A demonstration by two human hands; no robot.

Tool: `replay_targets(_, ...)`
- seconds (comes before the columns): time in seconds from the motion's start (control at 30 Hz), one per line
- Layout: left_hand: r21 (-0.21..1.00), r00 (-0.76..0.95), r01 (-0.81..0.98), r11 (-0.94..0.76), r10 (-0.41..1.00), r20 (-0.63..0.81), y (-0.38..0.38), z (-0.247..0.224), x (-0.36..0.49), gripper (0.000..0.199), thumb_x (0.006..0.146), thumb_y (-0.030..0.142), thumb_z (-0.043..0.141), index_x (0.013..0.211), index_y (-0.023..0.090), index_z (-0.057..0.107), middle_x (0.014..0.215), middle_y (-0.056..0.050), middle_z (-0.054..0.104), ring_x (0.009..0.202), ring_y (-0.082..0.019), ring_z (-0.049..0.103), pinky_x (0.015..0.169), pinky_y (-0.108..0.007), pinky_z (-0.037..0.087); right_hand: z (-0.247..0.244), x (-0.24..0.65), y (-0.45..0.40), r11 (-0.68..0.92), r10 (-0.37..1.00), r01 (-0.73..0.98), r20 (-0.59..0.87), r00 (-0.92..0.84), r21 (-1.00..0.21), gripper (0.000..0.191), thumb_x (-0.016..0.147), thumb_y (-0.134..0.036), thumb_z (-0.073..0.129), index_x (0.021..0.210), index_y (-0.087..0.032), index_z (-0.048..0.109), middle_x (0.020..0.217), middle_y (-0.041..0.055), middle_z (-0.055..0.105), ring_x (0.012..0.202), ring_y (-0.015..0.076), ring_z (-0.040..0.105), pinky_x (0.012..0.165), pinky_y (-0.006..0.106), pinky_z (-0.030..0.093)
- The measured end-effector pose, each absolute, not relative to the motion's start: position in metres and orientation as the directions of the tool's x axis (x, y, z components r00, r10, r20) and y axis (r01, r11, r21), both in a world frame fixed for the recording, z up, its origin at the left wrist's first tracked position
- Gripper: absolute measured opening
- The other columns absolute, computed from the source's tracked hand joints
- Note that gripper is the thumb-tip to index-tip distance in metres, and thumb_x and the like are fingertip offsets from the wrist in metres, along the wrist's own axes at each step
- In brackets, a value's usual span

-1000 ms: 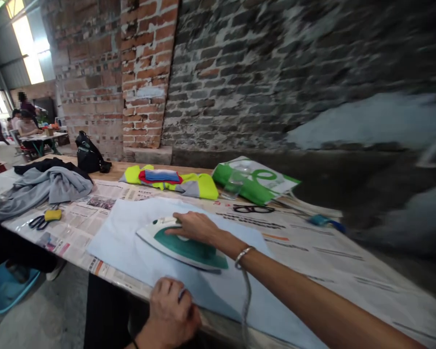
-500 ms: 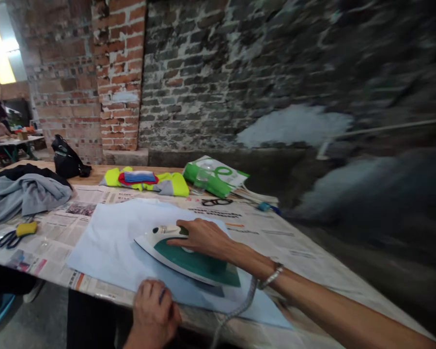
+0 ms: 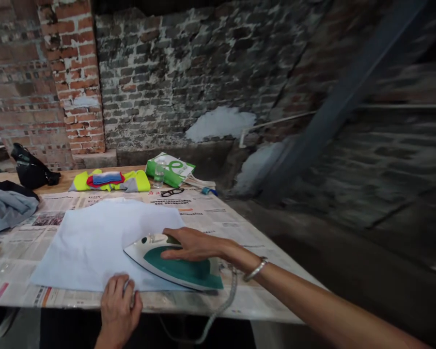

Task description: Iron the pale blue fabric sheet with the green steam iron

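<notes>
The right hand (image 3: 194,244) has its fingers wrapped around the handle of the iron (image 3: 178,264) on the pale cloth (image 3: 98,242). Newspaper (image 3: 220,212) now shows beyond the heel, where cloth lay earlier, suggesting work at the cloth's right end. Left hand (image 3: 119,305): fingers curled at the front edge; pinch cannot be confirmed

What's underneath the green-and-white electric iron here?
Pale blue cloth shows around the pointed tip of the green-and-white electric iron, and printed newspaper beyond its heel. The base covers whatever lies directly beneath, so any creases there cannot be seen.
</notes>
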State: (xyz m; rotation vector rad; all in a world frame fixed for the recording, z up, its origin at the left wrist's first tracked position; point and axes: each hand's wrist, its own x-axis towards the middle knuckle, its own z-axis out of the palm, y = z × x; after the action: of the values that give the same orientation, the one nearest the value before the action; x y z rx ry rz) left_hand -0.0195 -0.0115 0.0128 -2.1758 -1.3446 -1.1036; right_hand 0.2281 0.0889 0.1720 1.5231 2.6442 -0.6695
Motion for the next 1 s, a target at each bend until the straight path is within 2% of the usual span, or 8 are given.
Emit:
replay_targets(0.07, 0.121, 0.235, 0.863, -0.491, 0.600, 0.765, -0.012, 0.018, -0.018, 0.017, 0.091, 0.015, 0.049, 0.101, 0.020, 0.062, 0.100, -0.006, 0.068, 0.097, -0.021, 0.061, 0.093, -0.040, 0.047, 0.179, 0.236, 0.092, 0.428, 0.831, 0.816, -0.187, -0.524, -0.388, 0.055, 0.080, -0.057, 0.064, 0.119, -0.018, 0.061, 0.107, 0.0116, 0.070, 0.093, 0.0256, 0.065, 0.074, 0.030, 0.046)
replay_targets(0.17, 0.165, 0.227, 0.836, -0.523, 0.603, 0.765, -0.011, 0.032, 0.000, 0.017, 0.092, 0.015, 0.049, 0.103, 0.021, 0.061, 0.102, -0.005, 0.068, 0.099, -0.022, 0.062, 0.106, -0.050, 0.036, 0.183, 0.242, 0.096, 0.397, 0.880, 0.843, -0.110, -0.462, -0.362, 0.052, 0.080, -0.054, 0.066, 0.117, -0.018, 0.063, 0.100, 0.0097, 0.071, 0.089, 0.0240, 0.064, 0.074, 0.029, 0.045)
replay_targets(0.3, 0.161, 0.374, 0.706, -0.690, 0.556, 0.742, -0.008, 0.049, 0.046, 0.018, 0.087, 0.015, 0.054, 0.102, 0.020, 0.061, 0.103, -0.007, 0.067, 0.095, -0.023, 0.061, 0.090, -0.044, 0.048, 0.177, 0.236, 0.098, 0.401, 0.845, 0.839, -0.206, -0.493, -0.367, 0.043, 0.084, -0.057, 0.062, 0.101, -0.018, 0.068, 0.092, 0.0069, 0.071, 0.082, 0.0214, 0.064, 0.066, 0.026, 0.043)
replay_targets(0.4, 0.192, 0.464, 0.639, -0.745, 0.572, 0.676, -0.007, 0.049, 0.073, 0.016, 0.083, 0.015, 0.056, 0.097, 0.018, 0.062, 0.100, -0.008, 0.066, 0.092, -0.024, 0.059, 0.080, -0.041, 0.052, 0.170, 0.229, 0.094, 0.369, 0.868, 0.880, -0.229, -0.441, -0.299, 0.044, 0.084, -0.060, 0.062, 0.097, -0.018, 0.068, 0.088, 0.0070, 0.072, 0.080, 0.0218, 0.065, 0.062, 0.025, 0.040)
replay_targets(0.63, 0.235, 0.477, 0.636, -0.735, 0.614, 0.629, -0.001, 0.026, 0.084, 0.019, 0.082, 0.012, 0.056, 0.099, 0.019, 0.061, 0.101, -0.006, 0.065, 0.093, -0.023, 0.059, 0.081, -0.041, 0.053, 0.192, 0.243, 0.098, 0.329, 0.934, 0.935, -0.100, -0.343, -0.128, 0.047, 0.083, -0.064, 0.063, 0.094, -0.019, 0.070, 0.092, 0.0114, 0.073, 0.088, 0.0265, 0.067, 0.066, 0.027, 0.042)
replay_targets(0.73, 0.204, 0.472, 0.670, -0.714, 0.621, 0.626, 0.004, 0.022, 0.088, 0.025, 0.084, 0.015, 0.057, 0.109, 0.018, 0.059, 0.107, -0.008, 0.065, 0.098, -0.024, 0.059, 0.084, -0.042, 0.053, 0.196, 0.251, 0.107, 0.283, 0.955, 0.951, -0.052, -0.291, -0.125, 0.049, 0.084, -0.066, 0.060, 0.097, -0.019, 0.069, 0.094, 0.0112, 0.073, 0.089, 0.0256, 0.068, 0.067, 0.026, 0.043)
replay_targets(0.87, 0.214, 0.459, 0.700, -0.682, 0.658, 0.597, 0.003, 0.019, 0.096, 0.029, 0.086, 0.022, 0.060, 0.115, 0.018, 0.057, 0.110, -0.007, 0.064, 0.100, -0.023, 0.059, 0.085, -0.041, 0.051, 0.173, 0.256, 0.115, 0.241, 0.963, 0.959, -0.088, -0.256, -0.147, 0.052, 0.083, -0.068, 0.059, 0.098, -0.019, 0.070, 0.096, 0.0115, 0.074, 0.092, 0.0267, 0.068, 0.069, 0.027, 0.045)
replay_targets(1.0, 0.152, 0.513, 0.711, -0.687, 0.654, 0.557, 0.000, 0.017, 0.098, 0.044, 0.083, 0.043, 0.069, 0.117, 0.016, 0.059, 0.112, -0.009, 0.064, 0.101, -0.026, 0.058, 0.089, -0.044, 0.048, 0.149, 0.263, 0.126, 0.187, 0.976, 0.967, -0.083, -0.203, -0.171, 0.059, 0.080, -0.075, 0.057, 0.098, -0.020, 0.070, 0.096, 0.0112, 0.074, 0.091, 0.0263, 0.068, 0.070, 0.027, 0.046)
